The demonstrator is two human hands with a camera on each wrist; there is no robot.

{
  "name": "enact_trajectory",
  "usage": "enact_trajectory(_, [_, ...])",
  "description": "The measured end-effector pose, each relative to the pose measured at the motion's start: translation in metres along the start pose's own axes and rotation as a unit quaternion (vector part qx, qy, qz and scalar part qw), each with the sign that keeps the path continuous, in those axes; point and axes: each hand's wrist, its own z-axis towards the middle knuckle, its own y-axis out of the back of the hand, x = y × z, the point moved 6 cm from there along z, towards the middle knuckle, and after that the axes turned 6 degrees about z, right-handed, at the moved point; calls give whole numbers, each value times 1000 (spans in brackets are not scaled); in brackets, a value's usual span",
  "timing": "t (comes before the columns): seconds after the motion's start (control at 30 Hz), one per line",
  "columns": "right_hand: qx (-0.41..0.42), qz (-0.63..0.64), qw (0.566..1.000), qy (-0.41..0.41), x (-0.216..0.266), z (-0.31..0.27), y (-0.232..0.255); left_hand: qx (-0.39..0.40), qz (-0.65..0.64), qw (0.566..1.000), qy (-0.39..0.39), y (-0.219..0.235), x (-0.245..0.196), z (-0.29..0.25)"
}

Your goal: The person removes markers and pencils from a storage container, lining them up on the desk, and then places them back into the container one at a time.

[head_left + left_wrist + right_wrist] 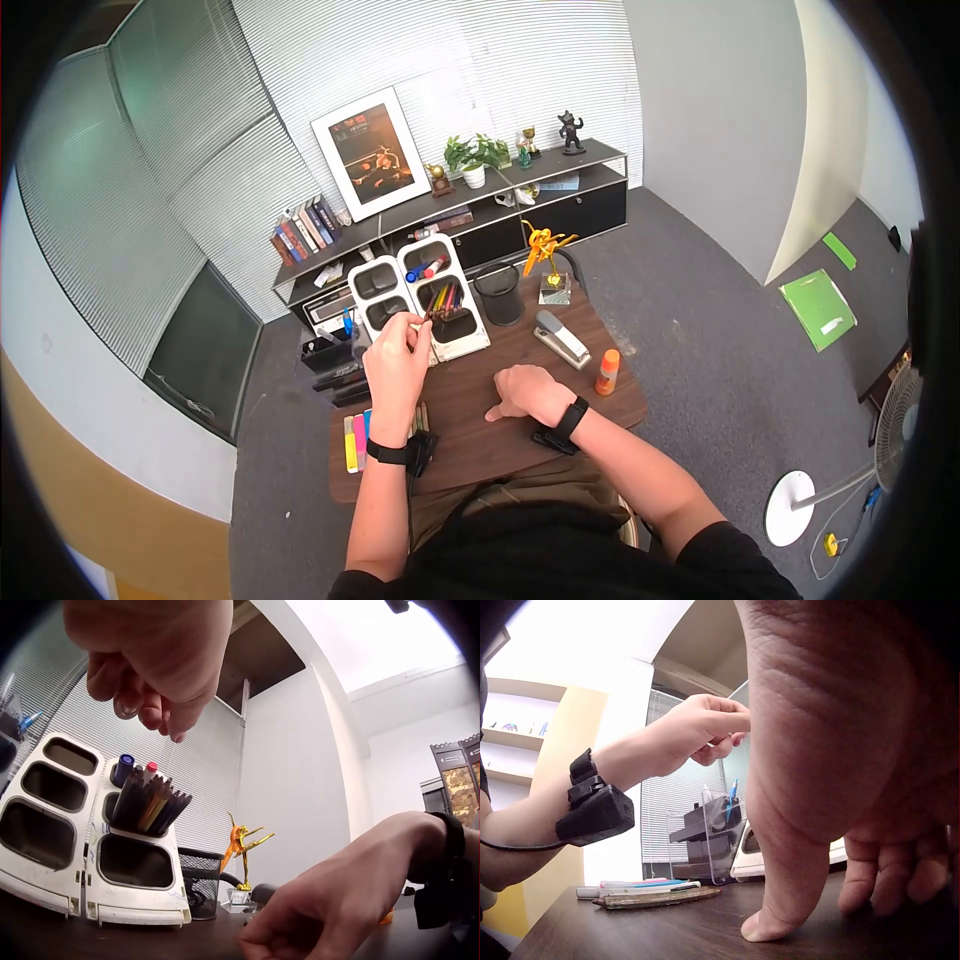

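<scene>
The left hand (395, 365) is raised at the near side of the white desk organizer (463, 347), its fingers bent and brought together. Seen from the left wrist, this hand (154, 671) is above a bundle of dark pencils (150, 804) standing in one compartment; nothing plainly shows in its fingers, though a thin item cannot be ruled out. In the right wrist view its fingertips are partly hidden. The right hand (530, 393) rests on the brown table (460, 440). Its thumb touches the tabletop and its fingers (889, 881) hang loosely curled, holding nothing visible.
Behind the organizer's right side are a black mesh cup (499, 296) and a golden figurine (548, 250). A stapler (562, 340) and an orange glue bottle (607, 372) stand on the right. Highlighters (355, 440) and pencils (656, 898) lie near the left forearm.
</scene>
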Motion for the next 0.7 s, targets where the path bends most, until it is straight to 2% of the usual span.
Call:
enact_trajectory(0.13, [-12,-8,1000,-1,-1,3,-1,0,16,1000,13,14,15,-13])
enact_trajectory(0.23, [7,7,1000,-12,0,1,2,82,108,990,42,13,43,-29])
enact_trajectory(0.27, [11,6,1000,-10,0,2,1,82,109,990,45,14,49,-35])
enact_trajectory(0.37, [12,6,1000,-13,-3,5,-3,190,131,966,119,8,70,-53])
enact_trajectory(0.4, [0,5,1000,-15,-4,6,-4,191,131,965,122,8,77,-58])
enact_trajectory(0.5, [-14,6,1000,-16,-7,6,-5,267,130,950,97,-3,92,-78])
enact_trajectory(0.7, [-11,7,1000,-20,-7,9,-5,287,130,943,106,-25,93,-88])
